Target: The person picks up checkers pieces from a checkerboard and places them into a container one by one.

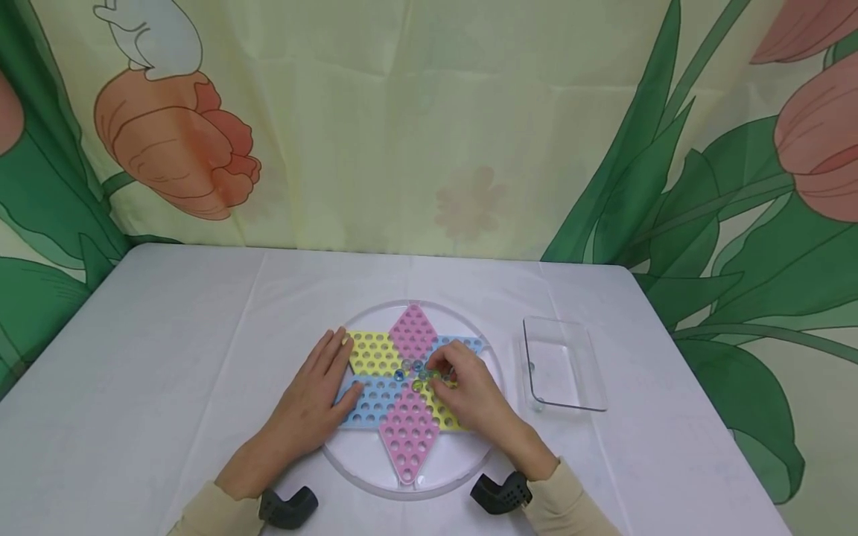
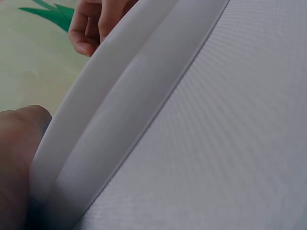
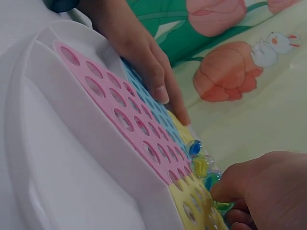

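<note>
Left hand (image 1: 311,402): fingers straight and laid flat along the left side of the board, over its yellow and blue points; presumably placed there to steady it.

Right hand (image 1: 469,383): fingers bent, thumb and forefinger brought together near the board's centre, seemingly pinching a green glass marble (image 3: 223,206), partly hidden; such a fingertip grip likely suits a small, slippery ball and spares its neighbours.

Blue-swirled glass marble (image 3: 194,147) and yellow-swirled glass marble (image 3: 201,165): sit among others clustered at the centre, just beside the right fingertips, apparently kept from rolling by the holes.

Round white plastic board (image 1: 395,493), bearing a perforated pink, yellow and blue star: lies flat before the person, within reach of both hands.

Clear rectangular plastic box (image 1: 556,372): right of the board, apart from it, probably handy for the right hand; contents, if any, too faint to identify.

Table (image 1: 201,335), white-covered: carries board and box.

Pale yellow printed curtain (image 1: 348,149), with tulips: hangs behind the table.
</note>
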A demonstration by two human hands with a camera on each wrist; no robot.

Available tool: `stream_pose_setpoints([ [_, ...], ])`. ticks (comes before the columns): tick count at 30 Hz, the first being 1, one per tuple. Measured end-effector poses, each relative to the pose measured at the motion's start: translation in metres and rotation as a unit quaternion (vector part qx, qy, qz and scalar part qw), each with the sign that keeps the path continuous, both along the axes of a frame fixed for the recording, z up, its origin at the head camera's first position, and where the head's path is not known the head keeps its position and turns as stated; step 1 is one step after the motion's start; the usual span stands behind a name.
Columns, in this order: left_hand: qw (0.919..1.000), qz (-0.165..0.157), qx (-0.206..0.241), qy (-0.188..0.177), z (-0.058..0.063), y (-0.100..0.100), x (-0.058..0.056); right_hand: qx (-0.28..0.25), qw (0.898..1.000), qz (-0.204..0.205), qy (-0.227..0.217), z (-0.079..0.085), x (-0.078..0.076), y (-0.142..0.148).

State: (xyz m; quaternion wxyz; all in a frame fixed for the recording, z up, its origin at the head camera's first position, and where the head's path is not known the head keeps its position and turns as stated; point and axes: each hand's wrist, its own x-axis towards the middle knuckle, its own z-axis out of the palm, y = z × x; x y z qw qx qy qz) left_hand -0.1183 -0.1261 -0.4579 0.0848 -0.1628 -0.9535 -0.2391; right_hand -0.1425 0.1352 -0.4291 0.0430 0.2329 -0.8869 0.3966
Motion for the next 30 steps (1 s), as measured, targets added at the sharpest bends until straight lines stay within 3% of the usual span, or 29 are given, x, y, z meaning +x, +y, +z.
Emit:
stream_pose_setpoints([
  [12,1.0,0.005,-0.007,-0.005,-0.001,0.0,0.0,-0.02,1.0,-0.004,-0.001,0.003,0.0,0.002],
  [30,0.9999,0.007,-0.011,-0.005,-0.002,0.0,0.0,-0.041,0.998,-0.031,-0.037,0.013,0.001,0.008],
])
